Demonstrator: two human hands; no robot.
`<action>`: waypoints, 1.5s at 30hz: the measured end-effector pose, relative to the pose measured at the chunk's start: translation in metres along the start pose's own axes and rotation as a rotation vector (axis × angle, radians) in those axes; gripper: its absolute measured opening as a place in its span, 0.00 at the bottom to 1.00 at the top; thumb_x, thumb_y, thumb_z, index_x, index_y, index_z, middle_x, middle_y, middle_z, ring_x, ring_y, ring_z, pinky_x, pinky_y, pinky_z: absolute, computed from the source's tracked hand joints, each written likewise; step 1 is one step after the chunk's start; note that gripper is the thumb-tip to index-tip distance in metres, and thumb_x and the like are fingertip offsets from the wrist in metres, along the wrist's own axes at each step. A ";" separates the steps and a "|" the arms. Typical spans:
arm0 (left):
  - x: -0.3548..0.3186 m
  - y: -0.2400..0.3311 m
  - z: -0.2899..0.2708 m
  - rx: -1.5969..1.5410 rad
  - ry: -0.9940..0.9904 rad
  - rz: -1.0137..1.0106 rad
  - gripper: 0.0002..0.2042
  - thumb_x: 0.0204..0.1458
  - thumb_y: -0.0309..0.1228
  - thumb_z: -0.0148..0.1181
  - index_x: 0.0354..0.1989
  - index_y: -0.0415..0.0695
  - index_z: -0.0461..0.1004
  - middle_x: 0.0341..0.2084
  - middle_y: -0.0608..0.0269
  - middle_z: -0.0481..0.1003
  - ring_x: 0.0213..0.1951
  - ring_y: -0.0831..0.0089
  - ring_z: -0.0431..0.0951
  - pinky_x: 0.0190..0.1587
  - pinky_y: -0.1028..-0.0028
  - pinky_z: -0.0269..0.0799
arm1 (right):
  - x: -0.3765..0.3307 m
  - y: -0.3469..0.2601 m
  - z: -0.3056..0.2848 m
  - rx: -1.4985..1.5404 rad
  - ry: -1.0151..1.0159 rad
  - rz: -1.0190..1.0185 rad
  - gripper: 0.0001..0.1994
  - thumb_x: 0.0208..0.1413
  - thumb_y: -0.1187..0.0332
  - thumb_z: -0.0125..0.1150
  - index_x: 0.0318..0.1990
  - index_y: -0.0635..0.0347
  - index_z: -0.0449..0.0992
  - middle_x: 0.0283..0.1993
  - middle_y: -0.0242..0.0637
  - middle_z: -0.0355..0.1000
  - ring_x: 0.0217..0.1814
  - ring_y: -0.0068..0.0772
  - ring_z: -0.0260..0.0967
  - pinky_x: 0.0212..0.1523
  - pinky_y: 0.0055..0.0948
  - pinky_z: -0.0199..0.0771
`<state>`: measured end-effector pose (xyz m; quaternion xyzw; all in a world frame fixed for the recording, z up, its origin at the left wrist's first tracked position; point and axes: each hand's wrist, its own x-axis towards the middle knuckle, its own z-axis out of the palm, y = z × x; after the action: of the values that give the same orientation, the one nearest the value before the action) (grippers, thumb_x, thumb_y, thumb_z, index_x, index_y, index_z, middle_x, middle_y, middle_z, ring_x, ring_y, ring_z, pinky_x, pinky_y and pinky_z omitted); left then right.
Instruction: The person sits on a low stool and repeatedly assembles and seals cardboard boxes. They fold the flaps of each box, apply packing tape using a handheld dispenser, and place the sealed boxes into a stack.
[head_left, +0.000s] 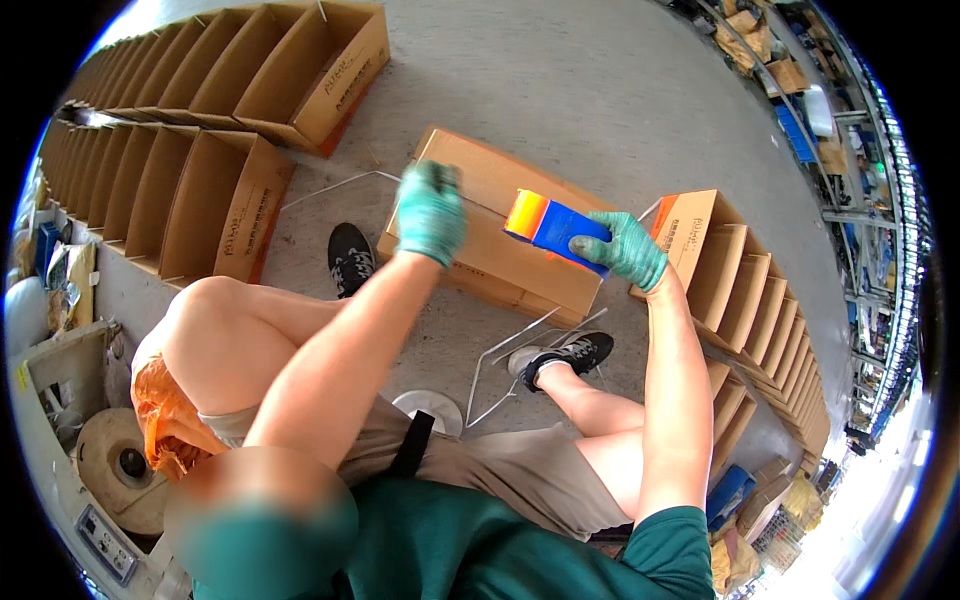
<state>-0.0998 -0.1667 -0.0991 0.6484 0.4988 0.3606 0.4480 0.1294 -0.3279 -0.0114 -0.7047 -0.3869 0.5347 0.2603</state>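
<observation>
A small blue-and-orange box (568, 232) is held in my right hand (630, 250), its orange end pointing left. The gloved thumb presses on its near face and the fingers wrap its right end. Below it lies a long, closed cardboard carton (500, 265) on the floor between my feet. My left hand (430, 212), in a green glove, is over the carton's left part. Motion smears its fingers, and whether it touches the carton is unclear.
Rows of open cardboard cartons stand on the left (250, 205) and right (735, 265). Thin white straps (478, 375) lie near my feet. A machine with a round reel (122, 470) is at lower left. Loaded shelving (850, 215) runs along the right.
</observation>
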 end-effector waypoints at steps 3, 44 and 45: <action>0.042 -0.009 -0.052 0.006 -0.010 -0.221 0.11 0.67 0.34 0.48 0.33 0.43 0.65 0.23 0.65 0.64 0.29 0.74 0.59 0.35 0.67 0.67 | 0.005 0.005 0.005 -0.076 0.064 0.002 0.26 0.47 0.41 0.71 0.35 0.59 0.80 0.23 0.29 0.72 0.25 0.21 0.69 0.26 0.26 0.71; 0.055 -0.031 -0.031 0.116 -0.708 -0.004 0.36 0.54 0.40 0.67 0.70 0.56 0.57 0.67 0.56 0.61 0.68 0.61 0.60 0.70 0.64 0.55 | -0.083 0.078 -0.050 -0.791 0.226 0.304 0.32 0.53 0.45 0.61 0.58 0.60 0.71 0.52 0.54 0.75 0.56 0.54 0.73 0.57 0.45 0.71; 0.056 -0.032 -0.030 0.134 -0.699 0.005 0.36 0.54 0.41 0.68 0.70 0.57 0.57 0.67 0.54 0.61 0.67 0.60 0.60 0.70 0.64 0.56 | -0.070 0.072 -0.037 -0.778 0.194 0.280 0.31 0.53 0.46 0.61 0.59 0.59 0.71 0.53 0.53 0.75 0.57 0.54 0.73 0.57 0.45 0.71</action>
<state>-0.1239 -0.1030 -0.1180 0.7617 0.3363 0.0843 0.5474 0.1752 -0.4246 -0.0176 -0.8432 -0.4343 0.3103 -0.0649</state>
